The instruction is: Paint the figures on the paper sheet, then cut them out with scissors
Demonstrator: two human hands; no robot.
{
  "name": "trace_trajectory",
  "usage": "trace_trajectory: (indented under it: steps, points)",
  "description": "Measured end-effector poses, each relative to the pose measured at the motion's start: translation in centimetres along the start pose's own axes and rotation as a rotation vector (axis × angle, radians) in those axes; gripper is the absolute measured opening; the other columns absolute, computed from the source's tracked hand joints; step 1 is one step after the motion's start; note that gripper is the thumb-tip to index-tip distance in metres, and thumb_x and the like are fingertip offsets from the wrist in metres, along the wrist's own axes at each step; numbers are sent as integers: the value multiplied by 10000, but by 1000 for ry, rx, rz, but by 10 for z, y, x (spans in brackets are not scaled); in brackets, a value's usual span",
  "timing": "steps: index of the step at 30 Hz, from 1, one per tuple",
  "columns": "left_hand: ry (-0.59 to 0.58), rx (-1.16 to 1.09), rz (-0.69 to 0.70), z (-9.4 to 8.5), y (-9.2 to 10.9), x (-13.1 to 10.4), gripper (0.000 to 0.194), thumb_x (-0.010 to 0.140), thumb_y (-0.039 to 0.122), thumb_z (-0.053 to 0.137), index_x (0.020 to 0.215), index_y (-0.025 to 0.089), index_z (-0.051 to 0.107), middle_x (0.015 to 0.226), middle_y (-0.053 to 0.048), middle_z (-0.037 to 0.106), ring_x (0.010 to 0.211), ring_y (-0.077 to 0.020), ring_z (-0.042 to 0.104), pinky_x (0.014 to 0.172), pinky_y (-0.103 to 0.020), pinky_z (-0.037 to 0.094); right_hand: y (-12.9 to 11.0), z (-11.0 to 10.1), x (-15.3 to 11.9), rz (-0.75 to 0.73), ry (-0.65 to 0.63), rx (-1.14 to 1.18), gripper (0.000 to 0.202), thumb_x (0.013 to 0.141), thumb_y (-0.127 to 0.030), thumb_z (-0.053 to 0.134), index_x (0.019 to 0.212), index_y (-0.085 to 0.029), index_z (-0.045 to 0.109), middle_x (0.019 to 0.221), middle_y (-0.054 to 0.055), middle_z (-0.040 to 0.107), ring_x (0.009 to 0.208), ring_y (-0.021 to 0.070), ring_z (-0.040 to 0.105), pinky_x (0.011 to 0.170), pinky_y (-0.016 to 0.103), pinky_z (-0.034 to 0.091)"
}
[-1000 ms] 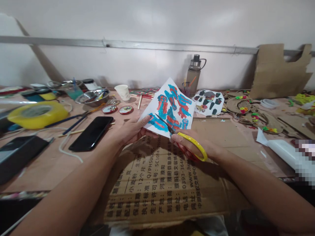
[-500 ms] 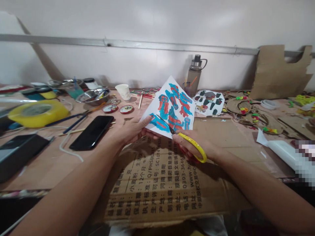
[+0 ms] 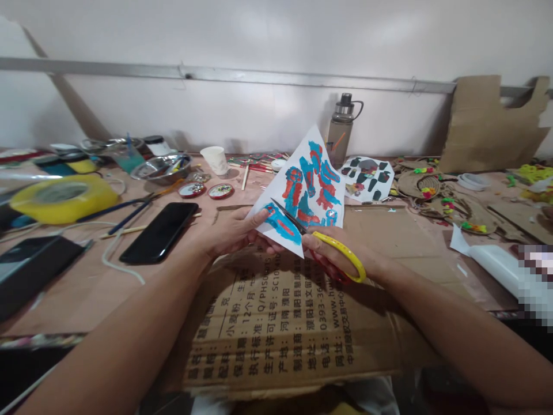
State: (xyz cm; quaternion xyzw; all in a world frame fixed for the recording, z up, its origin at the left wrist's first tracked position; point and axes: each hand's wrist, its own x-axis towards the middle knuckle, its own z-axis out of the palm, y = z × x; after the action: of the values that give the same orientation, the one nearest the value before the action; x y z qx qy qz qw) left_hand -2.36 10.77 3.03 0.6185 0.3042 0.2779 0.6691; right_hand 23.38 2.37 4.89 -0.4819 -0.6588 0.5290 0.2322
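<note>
A white sheet of paper (image 3: pixel 276 193) with blue and orange-red painted shapes is held up over a printed cardboard sheet (image 3: pixel 276 334). My left hand (image 3: pixel 242 230) grips its lower left edge, thumb on top and fingers beneath. In my right hand (image 3: pixel 332 245) is a pair of scissors (image 3: pixel 343 253) with yellow and red handles. Their dark blades lie across the paper, between the lowest blue shape and those above it. The paper's lower corner hangs between my hands. My right fingers are partly hidden by the handles.
A black phone (image 3: pixel 159 233) and a yellow tape roll (image 3: pixel 64 199) lie to the left. Behind stand a paper cup (image 3: pixel 215 160), a metal bowl (image 3: pixel 161 167) and a water bottle (image 3: pixel 341 129). Another painted paper (image 3: pixel 367 178) and coiled rope pieces (image 3: pixel 421 184) are at the right.
The scissor blades reach further into the paper, along the lowest blue shape. That lower strip has tilted down, and the upper part of the sheet has bent and shifted right.
</note>
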Motion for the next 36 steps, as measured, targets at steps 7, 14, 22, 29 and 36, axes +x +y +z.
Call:
trace_trajectory:
  steps: [7, 14, 22, 29, 36]
  points:
    - [-25, -40, -20, -2, 1, -1, 417, 936, 606, 805, 900, 191, 796, 815, -102, 815, 697, -250, 770, 634, -314, 620, 0, -5, 2, -239, 43, -269, 589, 1070, -675, 366, 694, -233, 465, 667, 1, 527, 614, 140, 456, 593, 280, 389]
    - [-31, -60, -34, -2, -1, 0, 372, 974, 555, 770, 928, 188, 810, 796, -108, 812, 692, -258, 786, 624, -325, 630, 0, -6, 2, -172, 6, -238, 541, 1050, -733, 459, 843, -237, 526, 726, 9, 592, 632, 168, 538, 555, 276, 418]
    - [-130, -7, -76, -3, 2, -1, 504, 977, 646, 733, 863, 161, 815, 753, -141, 808, 657, -265, 779, 660, -362, 662, -4, -6, 7, -140, -7, -214, 515, 1094, -682, 437, 840, -240, 502, 672, -16, 590, 572, 152, 531, 558, 282, 422]
    - [-180, -29, -62, -15, -3, -1, 597, 863, 765, 798, 853, 170, 844, 753, -145, 829, 616, -256, 769, 594, -320, 643, -3, -5, 15, -213, 24, -245, 538, 1077, -691, 460, 799, -233, 511, 741, -12, 569, 667, 154, 501, 622, 286, 416]
    - [-234, -27, -89, -22, -6, 0, 668, 844, 818, 776, 842, 157, 876, 780, -168, 836, 621, -249, 769, 625, -332, 655, -8, 1, 10, -221, 36, -280, 617, 1057, -794, 398, 808, -238, 500, 695, -12, 544, 632, 150, 484, 585, 275, 401]
